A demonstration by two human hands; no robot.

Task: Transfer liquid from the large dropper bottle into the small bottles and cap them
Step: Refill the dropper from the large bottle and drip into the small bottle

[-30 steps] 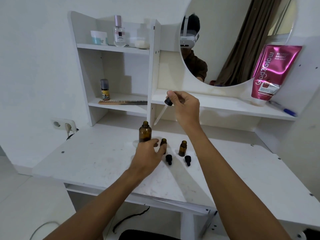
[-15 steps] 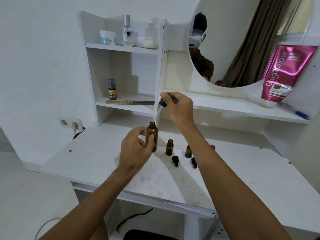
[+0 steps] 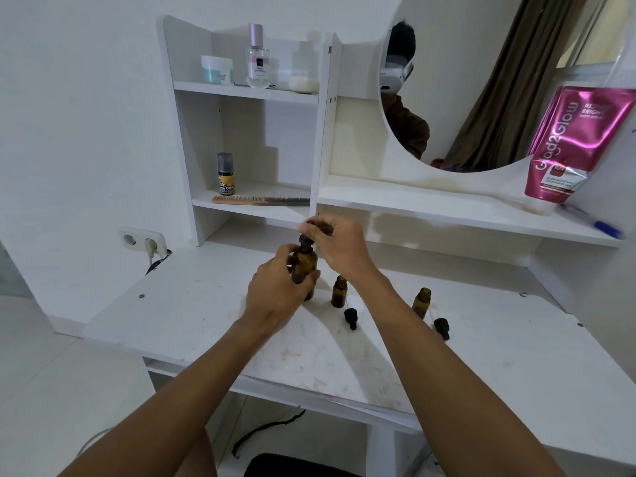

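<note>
A dressing table [image 3: 192,304] in a home.
Past the right hand [image 3: 340,249] a round mirror [image 3: 464,46] reflects a curtain [image 3: 509,91]; white shelves [image 3: 247,91] above the left hand [image 3: 275,290] hold perfume [image 3: 258,62] and a comb [image 3: 261,200]; a pink lotion tube [image 3: 574,146] stands farther right.

Bright, soft daylight here. Faint shadows spread on the white marbled table [image 3: 206,321] below the left hand [image 3: 275,290]. The right hand [image 3: 339,247] smears with motion blur, and straight lines bow near the frame's edges.

Small bottles [image 3: 339,291] and loose caps [image 3: 350,318] crowd the desk [image 3: 192,304] right of the large bottle [image 3: 304,266].
</note>
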